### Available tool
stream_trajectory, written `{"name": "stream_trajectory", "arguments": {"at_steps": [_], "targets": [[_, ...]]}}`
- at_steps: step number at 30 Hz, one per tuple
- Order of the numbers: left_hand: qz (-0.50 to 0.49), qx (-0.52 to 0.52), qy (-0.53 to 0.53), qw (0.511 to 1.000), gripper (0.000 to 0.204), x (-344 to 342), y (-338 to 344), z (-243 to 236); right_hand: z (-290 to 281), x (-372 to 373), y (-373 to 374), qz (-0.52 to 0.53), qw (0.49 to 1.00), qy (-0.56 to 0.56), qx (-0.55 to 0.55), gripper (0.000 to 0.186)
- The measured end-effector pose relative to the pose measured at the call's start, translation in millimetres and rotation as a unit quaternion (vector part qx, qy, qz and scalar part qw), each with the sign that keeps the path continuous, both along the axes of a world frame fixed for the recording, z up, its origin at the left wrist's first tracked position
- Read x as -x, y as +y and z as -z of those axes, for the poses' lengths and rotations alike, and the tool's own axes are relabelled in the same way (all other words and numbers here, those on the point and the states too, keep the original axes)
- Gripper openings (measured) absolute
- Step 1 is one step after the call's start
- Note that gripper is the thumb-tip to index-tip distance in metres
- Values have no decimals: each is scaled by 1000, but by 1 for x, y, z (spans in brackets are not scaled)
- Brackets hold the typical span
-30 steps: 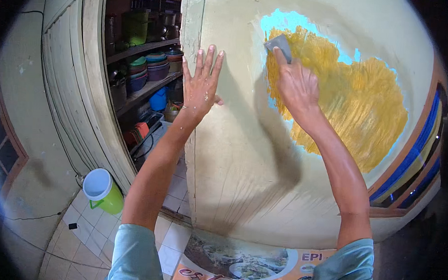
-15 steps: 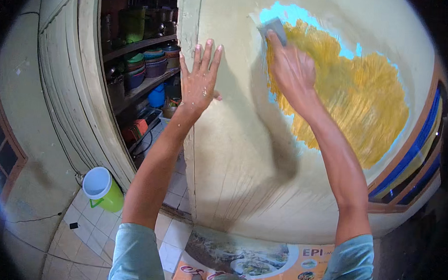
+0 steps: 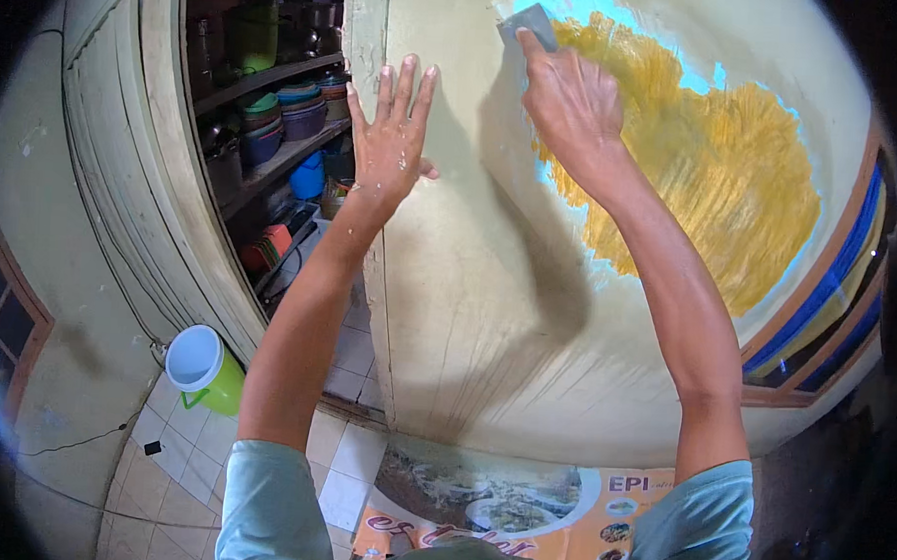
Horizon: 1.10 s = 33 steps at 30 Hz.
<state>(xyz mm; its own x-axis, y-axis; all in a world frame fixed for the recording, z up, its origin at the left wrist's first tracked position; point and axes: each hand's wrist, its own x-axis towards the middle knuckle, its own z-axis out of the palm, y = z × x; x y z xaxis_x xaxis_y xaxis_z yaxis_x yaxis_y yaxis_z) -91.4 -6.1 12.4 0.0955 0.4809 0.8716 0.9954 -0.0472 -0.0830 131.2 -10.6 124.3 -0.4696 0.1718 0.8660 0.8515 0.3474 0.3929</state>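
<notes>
A flat grey putty scraper [image 3: 528, 29] is gripped in my right hand [image 3: 574, 97], its edge against the wall at the upper left rim of a stripped patch. The patch [image 3: 703, 171] is mustard yellow and streaky, with a ragged bright blue border [image 3: 573, 2]. Around it the cream wall [image 3: 447, 310] keeps its coating. My left hand [image 3: 389, 147] lies spread against the wall by the doorway edge, fingers apart and holding nothing. Small pale flecks cling to its back.
Left of the wall, an open doorway shows shelves [image 3: 273, 172] with stacked bowls and pots. A green bucket [image 3: 226, 385] stands on the tiled floor [image 3: 172, 458]. An orange printed banner [image 3: 577, 546] lies below the wall. At right is a wood-framed window [image 3: 818, 296].
My right hand and the scraper have moved slightly up and left along the patch's rim. My left hand stays spread on the wall, while the view has shifted a little.
</notes>
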Motion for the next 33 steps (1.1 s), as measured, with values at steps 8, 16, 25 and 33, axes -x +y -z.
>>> {"name": "stream_trajectory", "arguments": {"at_steps": [8, 16, 25, 33], "targets": [[-4, -4, 16, 1000, 150, 3, 15, 7, 52, -27, -4, 121, 986, 27, 111, 62], [-23, -62, 33, 997, 143, 15, 33, 12, 60, -33, 13, 48, 996, 17, 77, 30], [-63, 3, 29, 998, 152, -7, 5, 2, 65, -42, -3, 14, 997, 41, 69, 37], [-24, 14, 4, 1000, 152, -8, 8, 2, 59, -23, 8, 25, 986, 85, 141, 62]]}}
